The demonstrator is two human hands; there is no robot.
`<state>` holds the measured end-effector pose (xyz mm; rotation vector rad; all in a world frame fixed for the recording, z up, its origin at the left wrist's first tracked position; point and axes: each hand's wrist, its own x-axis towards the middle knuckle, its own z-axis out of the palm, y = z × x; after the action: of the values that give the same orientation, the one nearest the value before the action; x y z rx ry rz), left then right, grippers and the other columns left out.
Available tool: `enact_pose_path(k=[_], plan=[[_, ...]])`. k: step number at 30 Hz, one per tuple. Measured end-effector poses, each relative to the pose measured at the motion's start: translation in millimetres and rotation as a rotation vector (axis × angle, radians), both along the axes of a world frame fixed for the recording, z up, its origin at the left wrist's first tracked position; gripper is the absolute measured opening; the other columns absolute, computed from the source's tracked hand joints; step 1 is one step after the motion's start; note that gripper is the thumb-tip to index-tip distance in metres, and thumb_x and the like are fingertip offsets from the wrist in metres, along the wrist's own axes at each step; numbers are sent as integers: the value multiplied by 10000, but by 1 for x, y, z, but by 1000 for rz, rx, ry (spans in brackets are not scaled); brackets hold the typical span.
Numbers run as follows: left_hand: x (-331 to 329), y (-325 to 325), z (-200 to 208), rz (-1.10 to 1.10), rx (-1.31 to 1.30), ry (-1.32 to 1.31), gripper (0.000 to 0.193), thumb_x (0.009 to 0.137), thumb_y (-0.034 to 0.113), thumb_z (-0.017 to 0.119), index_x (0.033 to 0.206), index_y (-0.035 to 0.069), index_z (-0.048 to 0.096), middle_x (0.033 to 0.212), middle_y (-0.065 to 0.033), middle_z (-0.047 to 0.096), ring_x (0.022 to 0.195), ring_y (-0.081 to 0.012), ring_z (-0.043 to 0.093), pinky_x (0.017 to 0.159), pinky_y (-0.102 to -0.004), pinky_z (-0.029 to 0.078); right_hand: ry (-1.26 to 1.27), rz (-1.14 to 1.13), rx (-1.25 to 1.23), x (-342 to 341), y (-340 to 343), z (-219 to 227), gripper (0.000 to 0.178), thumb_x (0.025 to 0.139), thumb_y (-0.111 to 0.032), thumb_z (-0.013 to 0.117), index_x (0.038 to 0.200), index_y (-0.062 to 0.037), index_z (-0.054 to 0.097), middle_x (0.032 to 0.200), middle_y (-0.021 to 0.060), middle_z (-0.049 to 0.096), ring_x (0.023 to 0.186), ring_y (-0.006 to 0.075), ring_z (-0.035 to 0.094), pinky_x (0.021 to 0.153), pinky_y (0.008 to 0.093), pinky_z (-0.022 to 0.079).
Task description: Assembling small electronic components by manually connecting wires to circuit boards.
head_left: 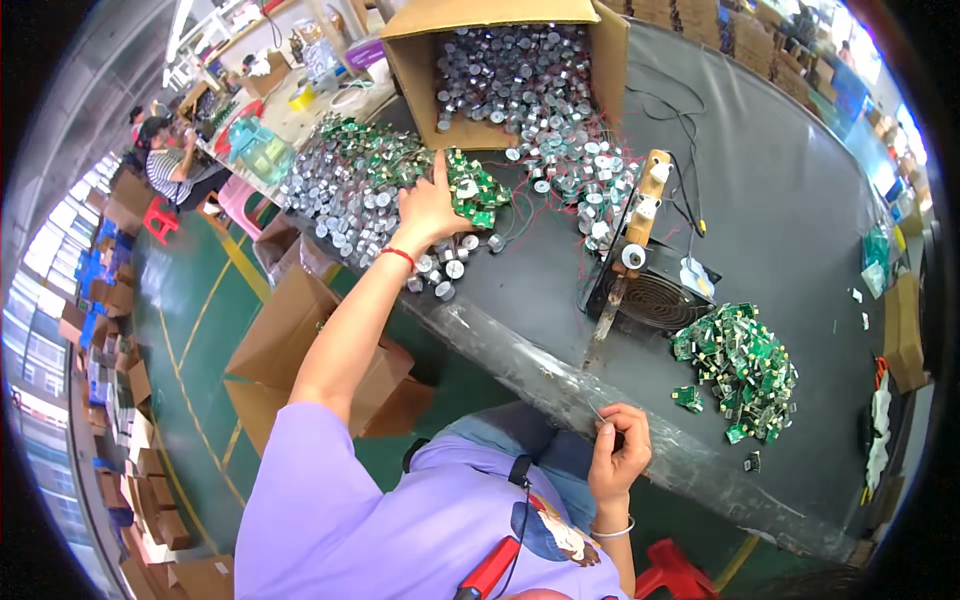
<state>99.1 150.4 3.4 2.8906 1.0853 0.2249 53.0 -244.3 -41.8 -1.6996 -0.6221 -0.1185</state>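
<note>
My left hand (428,212) reaches to the near side of a heap of green circuit boards (478,192), its index finger stretched out and thumb spread. The fingertips touch or hover over the boards; I cannot tell which. Small round metal parts (345,205), silvery and capped, lie heaped beside and under these boards. My right hand (620,455) is raised by the table's front edge, thumb and index finger pinched. A thin sliver shows at its fingertips, too small to name. Farther right lies another pile of green circuit boards (740,370).
An open cardboard box (415,75) on its side spills round metal parts with red wires. A wooden bar (645,205) with white knobs stands by a black fan (655,300). Cables lie behind it. An empty-looking carton (290,330) stands below the table; a red stool (675,570) is near right.
</note>
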Motion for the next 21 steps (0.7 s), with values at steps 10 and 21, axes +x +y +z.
enact_pose_path(k=[10, 21], plan=[[-18, 21, -1, -35, -302, -476, 956, 564, 219, 776, 1349, 102, 242, 953, -216, 649, 869, -387, 646, 745, -426, 515, 27, -21, -59, 1, 2, -2, 20, 809, -11, 562, 794, 1, 555, 866, 139, 643, 740, 229, 588, 667, 316, 465], [-76, 108, 15, 39, -1388, -1444, 208, 776, 0, 656, 981, 6, 621, 894, -75, 659, 812, -209, 653, 732, -355, 547, 50, -78, -151, -3, 6, -10, 111, 898, -33, 496, 800, 13, 516, 910, 123, 569, 670, 103, 505, 583, 218, 430]])
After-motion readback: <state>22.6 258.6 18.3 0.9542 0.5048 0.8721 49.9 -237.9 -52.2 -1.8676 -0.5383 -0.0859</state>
